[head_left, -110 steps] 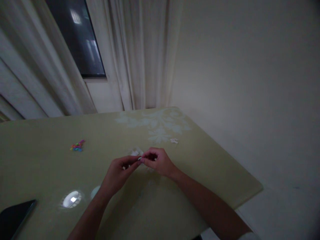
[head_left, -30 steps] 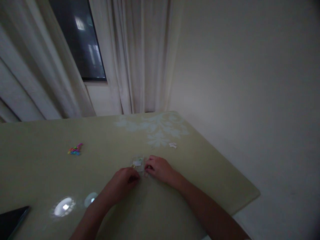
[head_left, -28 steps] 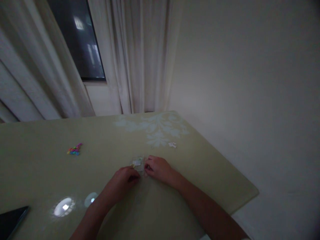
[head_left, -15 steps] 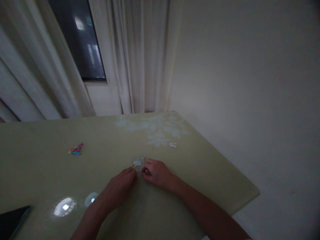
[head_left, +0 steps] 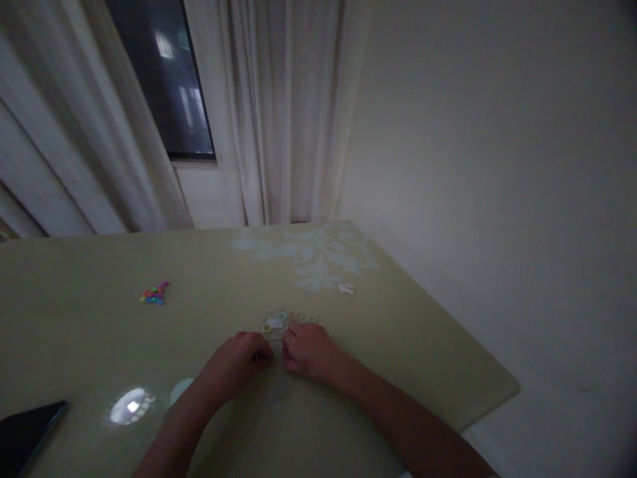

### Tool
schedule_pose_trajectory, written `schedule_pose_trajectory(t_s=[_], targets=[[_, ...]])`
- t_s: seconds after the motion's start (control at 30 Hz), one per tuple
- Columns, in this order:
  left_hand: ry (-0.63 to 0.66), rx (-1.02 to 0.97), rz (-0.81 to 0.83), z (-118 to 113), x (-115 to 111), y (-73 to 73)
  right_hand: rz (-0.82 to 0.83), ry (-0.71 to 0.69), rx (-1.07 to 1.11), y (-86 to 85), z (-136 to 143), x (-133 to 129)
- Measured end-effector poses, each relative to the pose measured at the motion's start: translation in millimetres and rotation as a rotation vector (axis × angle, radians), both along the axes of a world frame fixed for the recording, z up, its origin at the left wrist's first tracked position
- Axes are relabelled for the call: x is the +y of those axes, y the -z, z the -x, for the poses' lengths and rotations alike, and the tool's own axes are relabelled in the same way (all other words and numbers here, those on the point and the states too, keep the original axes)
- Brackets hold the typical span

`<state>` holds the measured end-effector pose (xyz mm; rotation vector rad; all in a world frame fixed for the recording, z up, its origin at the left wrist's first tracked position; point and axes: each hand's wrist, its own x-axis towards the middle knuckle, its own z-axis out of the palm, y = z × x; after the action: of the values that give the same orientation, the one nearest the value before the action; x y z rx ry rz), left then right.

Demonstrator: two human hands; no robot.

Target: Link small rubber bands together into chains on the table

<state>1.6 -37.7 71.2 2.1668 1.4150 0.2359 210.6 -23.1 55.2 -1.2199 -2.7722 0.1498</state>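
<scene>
A small clear plastic case with a pale label lies on the table just past my hands. At its left side shows a yellow ring; a pale ring and another small ring lie beyond my right hand's fingers. My left hand is closed, its fingers curled in at the near left of the case. Pinched together by the case's near right corner are the fingers of my right hand. Whatever either hand holds is hidden or too small to make out.
A pile of small bright-coloured pieces sits to the left. Some white pieces lie farther back on the right. A dark flat device rests at the near left of the table, whose right edge runs beside the wall.
My left hand has drawn slightly back from the case and curled, uncovering the yellow ring. My right hand has shifted a little nearer, so rings behind it show.
</scene>
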Motion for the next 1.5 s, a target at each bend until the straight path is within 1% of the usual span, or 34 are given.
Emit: schedule_pose_trajectory(t_s=[0.1, 0.17, 0.27, 0.33, 0.4, 0.47, 0.53, 0.67, 0.83, 0.9, 0.93, 1.0, 1.07, 1.1, 1.2, 1.27, 1.37, 1.43, 1.5], targets=[[-0.036, 0.086, -0.048, -5, -6, 0.5, 0.051, -0.058, -0.006, -6.2, -5, -2], [-0.046, 0.149, -0.082, -7, -10, 2.1, 0.161, -0.159, 0.051, -12.8, -9, -5], [-0.002, 0.213, -0.086, -9, -14, 7.5, 0.309, -0.300, 0.126, -18.9, -12, -13], [0.023, 0.228, -0.070, -9, -14, 10.8, 0.321, -0.315, 0.119, -18.8, -10, -18], [0.021, 0.203, -0.068, -8, -12, 11.8, 0.312, -0.309, 0.106, -17.6, -8, -23], [-0.002, 0.126, -0.081, -5, -10, 10.0, 0.319, -0.317, 0.100, -17.6, -7, -26], [-0.033, -0.003, -0.115, -1, -7, 6.1, 0.325, -0.324, 0.081, -19.5, -6, -28], [-0.109, -0.251, -0.168, 9, -2, -3.3, 0.262, -0.333, 0.014, -21.5, -3, -34], [-0.206, -0.404, -0.165, 20, 5, -10.3, 0.098, -0.364, -0.064, -10.2, 5, -41], [-0.258, -0.489, -0.191, 25, 9, -9.6, 0.080, -0.362, -0.059, -7.2, 5, -39], [-0.285, -0.533, -0.201, 28, 10, -8.8, 0.099, -0.351, -0.044, -7.4, 3, -37], [-0.340, -0.593, -0.215, 33, 13, -7.5, 0.197, -0.320, 0.035, -11.4, -3, -28], [-0.369, -0.616, -0.222, 35, 14, -8.1, 0.346, -0.294, 0.200, -18.2, -10, -17], [-0.364, -0.625, -0.225, 34, 14, -9.3, 0.418, -0.284, 0.305, -21.5, -14, -12], [-0.290, -0.659, -0.195, 25, 9, -15.3, 0.596, -0.207, 0.621, -25.7, -22, 0], [-0.231, -0.665, -0.121, 14, 4, -19.1, 0.700, -0.121, 0.797, -23.6, -23, 3], [-0.177, -0.677, -0.035, -3, -2, -20.4, 0.802, -0.028, 0.993, -18.4, -21, 4], [-0.159, -0.716, -0.063, -11, -5, -17.8, 0.823, -0.010, 1.066, -16.4, -18, 3], [-0.150, -0.780, -0.137, -16, -5, -13.6, 0.830, -0.011, 1.105, -15.4, -15, 2]])
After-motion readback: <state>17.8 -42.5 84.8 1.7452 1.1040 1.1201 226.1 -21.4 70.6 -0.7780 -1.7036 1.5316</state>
